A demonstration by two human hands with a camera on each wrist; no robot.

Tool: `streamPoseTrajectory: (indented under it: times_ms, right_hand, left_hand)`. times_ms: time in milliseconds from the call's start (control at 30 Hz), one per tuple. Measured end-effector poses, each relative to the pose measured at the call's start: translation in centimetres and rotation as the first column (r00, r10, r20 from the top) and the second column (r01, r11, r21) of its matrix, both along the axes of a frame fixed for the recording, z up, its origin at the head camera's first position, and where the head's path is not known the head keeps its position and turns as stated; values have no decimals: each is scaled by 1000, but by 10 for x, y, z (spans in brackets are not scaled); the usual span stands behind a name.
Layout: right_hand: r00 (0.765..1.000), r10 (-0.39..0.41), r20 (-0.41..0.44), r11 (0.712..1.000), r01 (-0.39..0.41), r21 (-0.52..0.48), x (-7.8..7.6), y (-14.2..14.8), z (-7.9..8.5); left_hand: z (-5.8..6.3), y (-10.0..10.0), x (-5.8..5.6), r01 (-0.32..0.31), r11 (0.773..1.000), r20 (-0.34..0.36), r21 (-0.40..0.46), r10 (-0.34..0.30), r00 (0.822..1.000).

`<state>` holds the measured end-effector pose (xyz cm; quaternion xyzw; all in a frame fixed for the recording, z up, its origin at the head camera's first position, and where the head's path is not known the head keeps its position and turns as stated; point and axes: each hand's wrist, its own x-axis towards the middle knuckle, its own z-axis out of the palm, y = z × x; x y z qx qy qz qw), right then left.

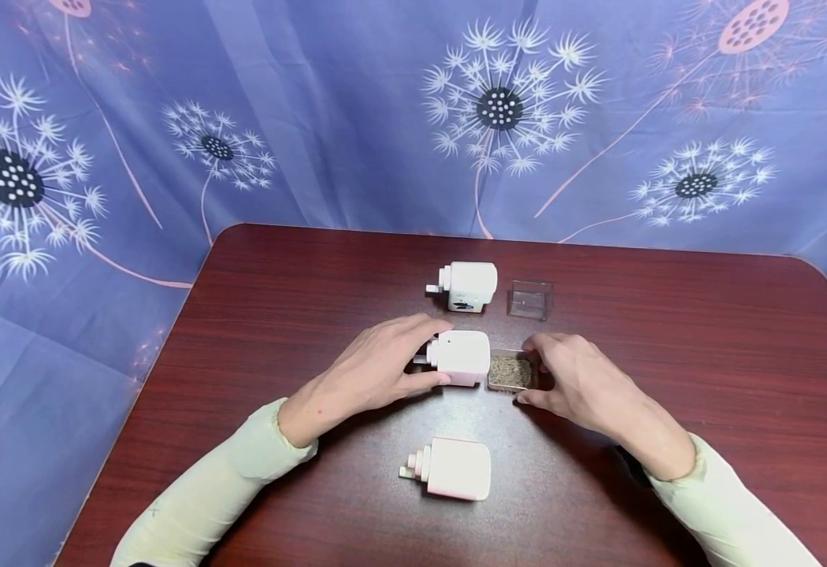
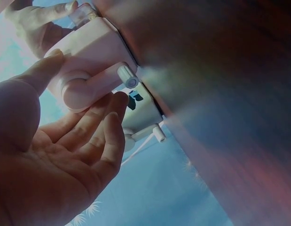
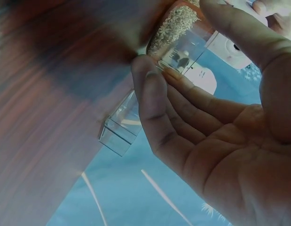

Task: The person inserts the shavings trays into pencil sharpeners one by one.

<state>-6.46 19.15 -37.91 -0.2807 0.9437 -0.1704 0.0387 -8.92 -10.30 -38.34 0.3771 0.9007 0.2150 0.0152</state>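
A pale pink crank pencil sharpener [image 1: 465,353] lies mid-table, its crank [image 2: 100,80] pointing left. My left hand [image 1: 378,364] grips it, thumb on the near side and fingers on the far side. At its right end is a clear shavings drawer [image 1: 509,389] filled with brownish pencil shavings [image 3: 176,26]. My right hand [image 1: 587,382] pinches this drawer by its right part, thumb at the near side and fingers at the far side. The drawer's left edge is right by the sharpener's body.
Behind stands a white sharpener [image 1: 473,282] with a dark print, and to its right a clear drawer [image 1: 530,299] without shavings. A cream-and-pink sharpener [image 1: 459,469] lies nearer me. A blue dandelion-print cloth [image 1: 357,142] hangs behind the dark red wooden table [image 1: 704,339].
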Motion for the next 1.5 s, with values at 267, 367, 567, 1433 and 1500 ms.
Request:
streamPoseTrajectory:
  times_ms: [267, 367, 567, 1433, 1500]
  right_hand:
    - [1000, -6, 18, 1000, 6, 0, -1, -4, 0]
    - [1000, -6, 19, 1000, 7, -1, -1, -5, 0]
    - [999, -9, 32, 1000, 9, -2, 0, -8, 0]
    - [999, 50, -16, 997, -51, -63, -3, -14, -3]
    - [999, 51, -17, 997, -52, -62, -4, -15, -3]
  left_hand:
    - [0, 0, 0, -3, 1000, 4, 0, 3, 1000]
    - [0, 0, 1, -4, 1000, 5, 3, 4, 1000]
    - [-1, 1, 1, -12, 1000, 9, 4, 12, 1000]
    - [0, 0, 0, -9, 1000, 9, 15, 9, 1000]
    - [0, 0, 0, -8, 1000, 11, 15, 8, 1000]
